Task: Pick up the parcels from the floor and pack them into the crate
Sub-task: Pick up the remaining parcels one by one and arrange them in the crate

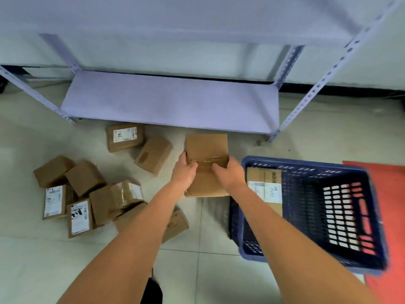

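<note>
Parcels of plain brown cardboard lie scattered on the pale tiled floor (32, 249) in the head view. One flat brown cardboard parcel (206, 150) sits between both hands: the left hand (184, 170) clasps its left edge and the right hand (230, 174) its right edge, thumbs on top near a taped seam, so each grip is closed on it. Its long axis runs away from the person, toward the grey metal shelf rack (171, 102). Just to the right stands a dark blue slotted plastic crate (317, 216), holding another labelled parcel (265, 189). A cluster of small boxes (87, 194) at left carries white shipping labels; the writing is too blurred to read.
</note>
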The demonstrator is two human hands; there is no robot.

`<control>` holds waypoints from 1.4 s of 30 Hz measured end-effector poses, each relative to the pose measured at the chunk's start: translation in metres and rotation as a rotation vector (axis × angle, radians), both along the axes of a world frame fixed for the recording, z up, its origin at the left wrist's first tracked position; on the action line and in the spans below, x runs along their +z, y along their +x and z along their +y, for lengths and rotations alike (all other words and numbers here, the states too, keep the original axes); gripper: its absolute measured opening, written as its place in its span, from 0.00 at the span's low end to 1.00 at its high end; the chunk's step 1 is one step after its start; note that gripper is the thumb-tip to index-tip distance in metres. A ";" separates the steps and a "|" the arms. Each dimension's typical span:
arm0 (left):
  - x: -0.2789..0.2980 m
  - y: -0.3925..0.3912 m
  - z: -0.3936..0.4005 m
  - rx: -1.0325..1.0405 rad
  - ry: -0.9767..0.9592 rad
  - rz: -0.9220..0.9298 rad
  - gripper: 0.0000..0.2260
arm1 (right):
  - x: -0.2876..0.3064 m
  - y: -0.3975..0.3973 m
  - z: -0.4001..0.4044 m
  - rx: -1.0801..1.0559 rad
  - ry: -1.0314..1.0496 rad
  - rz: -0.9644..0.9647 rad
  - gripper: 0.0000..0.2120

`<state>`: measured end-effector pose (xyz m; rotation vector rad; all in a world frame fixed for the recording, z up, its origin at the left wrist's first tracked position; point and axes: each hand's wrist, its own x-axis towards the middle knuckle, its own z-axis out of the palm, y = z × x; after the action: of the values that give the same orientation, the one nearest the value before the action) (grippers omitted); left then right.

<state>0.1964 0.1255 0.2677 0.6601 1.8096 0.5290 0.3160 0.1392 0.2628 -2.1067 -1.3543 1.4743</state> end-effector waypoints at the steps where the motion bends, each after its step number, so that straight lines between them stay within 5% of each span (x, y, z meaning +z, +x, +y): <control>1: 0.000 0.030 -0.002 0.004 -0.013 -0.006 0.22 | 0.001 0.031 -0.003 -0.015 -0.003 0.012 0.24; 13: 0.010 0.281 -0.024 0.188 -0.008 -0.209 0.06 | 0.027 0.316 -0.030 -0.136 0.000 0.136 0.26; 28: -0.011 0.323 -0.035 0.260 -0.112 -0.350 0.12 | -0.012 0.359 -0.049 -0.558 -0.176 0.259 0.22; 35: -0.026 0.325 -0.030 0.186 -0.157 -0.321 0.11 | -0.030 0.365 -0.047 -0.405 -0.247 0.253 0.47; 37: -0.031 0.327 -0.031 0.146 -0.165 -0.291 0.10 | -0.032 0.366 -0.045 -0.407 -0.260 0.246 0.45; 40: -0.040 0.330 -0.034 0.148 -0.129 -0.260 0.01 | -0.039 0.368 -0.046 -0.423 -0.280 0.282 0.27; 42: -0.050 0.332 -0.035 0.135 -0.089 -0.247 0.06 | -0.049 0.371 -0.046 -0.463 -0.294 0.279 0.18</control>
<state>0.5287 0.0903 0.2181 0.3950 1.6410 0.5901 0.6870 0.0931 0.2142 -2.0817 -0.5300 1.7438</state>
